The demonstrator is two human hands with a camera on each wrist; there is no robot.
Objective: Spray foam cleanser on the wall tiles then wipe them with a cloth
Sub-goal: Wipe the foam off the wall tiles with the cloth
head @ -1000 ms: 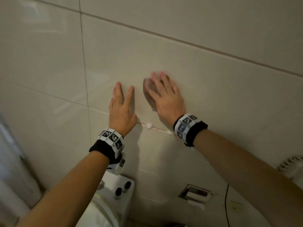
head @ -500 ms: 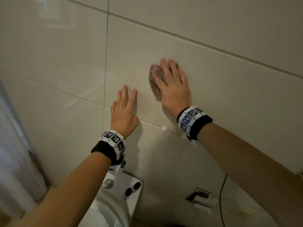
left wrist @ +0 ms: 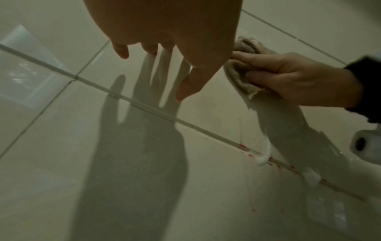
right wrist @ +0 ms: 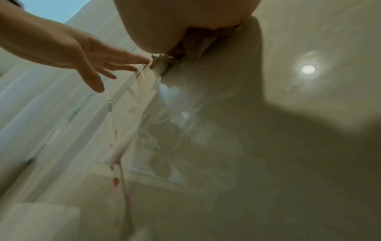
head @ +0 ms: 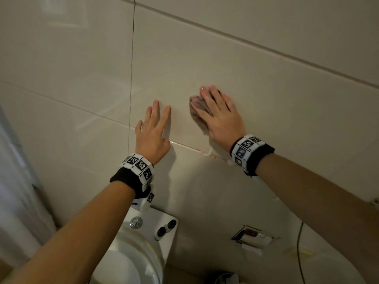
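My right hand (head: 221, 117) presses a crumpled grey-pink cloth (head: 196, 107) against a glossy beige wall tile (head: 287, 95). Its fingers lie flat over the cloth. In the left wrist view the thumb pinches a fold of the cloth (left wrist: 241, 78). My left hand (head: 153, 128) lies flat on the tile just left of it, fingers straight and spread, holding nothing. A white foam (left wrist: 265, 156) streak and a foam blob (left wrist: 311, 176) sit on the grout line below the cloth, among small red spots (left wrist: 250, 155). No cleanser can is in view.
Below the hands stands a white toilet cistern (head: 143, 216) with two small dark-capped bottles (head: 166, 228) on its lid. A metal paper holder (head: 254, 235) and a thin cable (head: 299, 253) are on the wall at lower right. A pale curtain (head: 12, 181) hangs at the left.
My right hand slid the cloth a little over the tile, and the round foam blob on the grout is now smeared into a streak. The left hand stays flat on the wall.
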